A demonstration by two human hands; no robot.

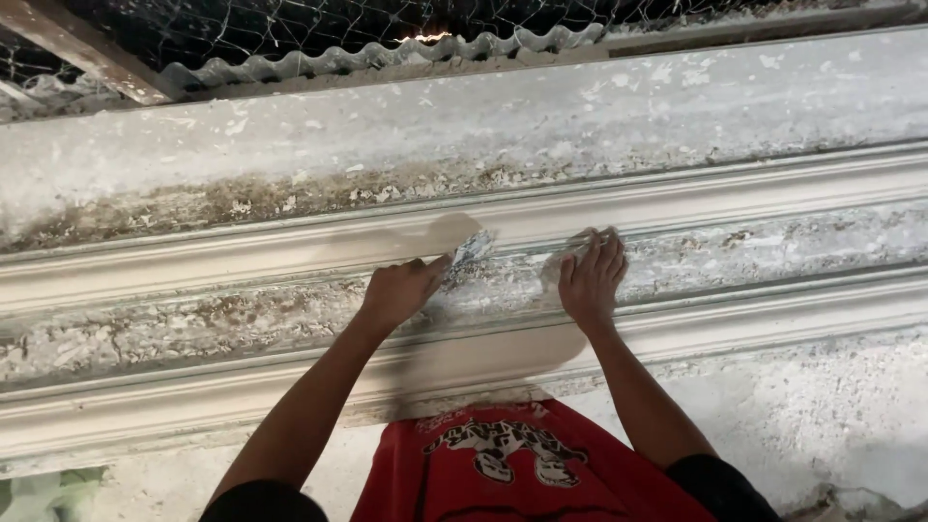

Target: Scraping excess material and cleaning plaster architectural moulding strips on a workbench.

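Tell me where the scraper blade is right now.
In the head view, the scraper blade sits just left of centre, held in the left hand against the moulding, beside the right hand.

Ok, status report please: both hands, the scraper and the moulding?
Left hand shut on scraper, blade against moulding. Right hand open, flat on moulding. Nothing in the way.

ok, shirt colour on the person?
Red shirt with a black-and-white graphic print on the chest; clearest in the head view, bottom centre.
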